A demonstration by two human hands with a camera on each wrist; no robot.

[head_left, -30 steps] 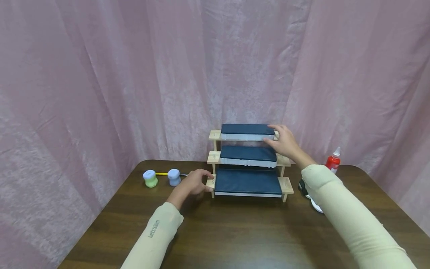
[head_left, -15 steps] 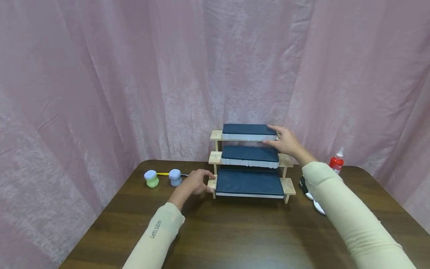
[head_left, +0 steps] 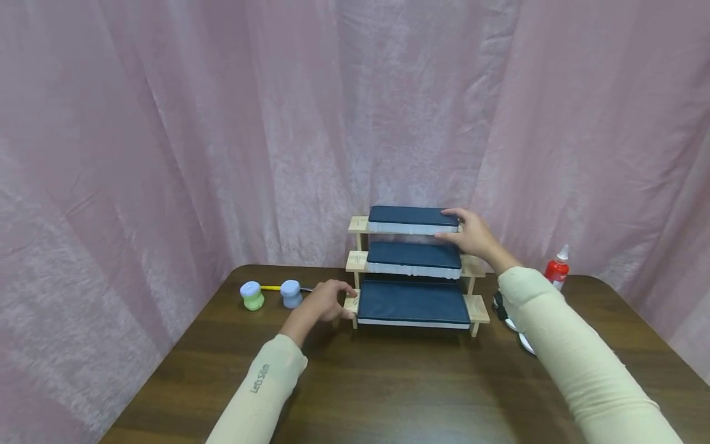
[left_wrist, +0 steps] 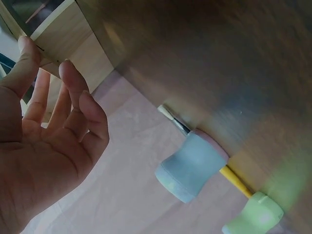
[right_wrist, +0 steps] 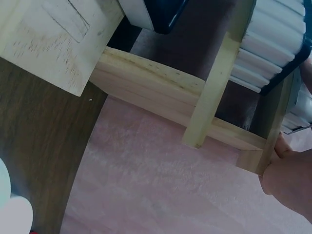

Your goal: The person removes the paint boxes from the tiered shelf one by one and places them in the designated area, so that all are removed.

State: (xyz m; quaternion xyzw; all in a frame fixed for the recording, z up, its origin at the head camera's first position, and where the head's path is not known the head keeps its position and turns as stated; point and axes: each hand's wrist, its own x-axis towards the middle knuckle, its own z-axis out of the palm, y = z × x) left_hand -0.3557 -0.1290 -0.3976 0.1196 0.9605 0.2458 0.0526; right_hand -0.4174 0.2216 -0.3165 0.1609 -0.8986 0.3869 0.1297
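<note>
A three-step wooden stand (head_left: 477, 308) bears white cases with dark blue tops, one on each step: an upper case (head_left: 413, 215), a middle case (head_left: 413, 254) and a lower case (head_left: 413, 302). My left hand (head_left: 327, 300) pinches the left end of the lowest board; in the left wrist view its thumb and fingertips meet the wood's edge. My right hand (head_left: 471, 234) spans the right end of the upper case, fingers over its top and thumb at its front. In the right wrist view only part of that hand (right_wrist: 292, 170) shows, and its fingertips are hidden.
At left on the brown table (head_left: 421, 394) stand a green waisted jar (head_left: 252, 297) and a blue one (head_left: 291, 295), with a yellow-handled paintbrush (left_wrist: 236, 181) behind them. A red bottle (head_left: 556, 269), a black item (head_left: 498, 305) and white round pieces (head_left: 526, 343) lie beyond my right forearm.
The head view has shifted slightly, so the scene sits a little farther right in it. Both hands keep their places on the stand and the upper case.
</note>
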